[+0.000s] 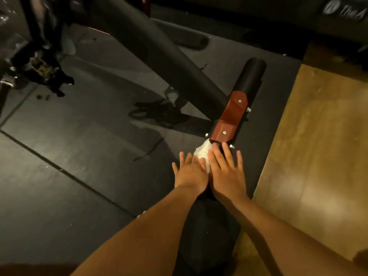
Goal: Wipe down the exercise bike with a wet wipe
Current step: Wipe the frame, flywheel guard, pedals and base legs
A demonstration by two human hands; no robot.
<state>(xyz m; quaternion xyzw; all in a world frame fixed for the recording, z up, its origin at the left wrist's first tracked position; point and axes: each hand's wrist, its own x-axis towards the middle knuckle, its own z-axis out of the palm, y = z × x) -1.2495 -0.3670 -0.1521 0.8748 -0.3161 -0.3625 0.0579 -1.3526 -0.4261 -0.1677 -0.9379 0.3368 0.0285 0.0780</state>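
Your left hand (190,174) and right hand (227,172) lie flat side by side, fingers straight and spread. They grip nothing, and together they press the bunched wet wipe (201,154) onto the near end of the base bar (253,76) of the exercise bike (159,52). The wipe touches the edge of the red bracket (229,118). You look to be mid-wipe on this floor-level bar. Next, I'd judge, slide the wipe forward over the bracket and its 2 screws, then along the black far end, with even pressure.
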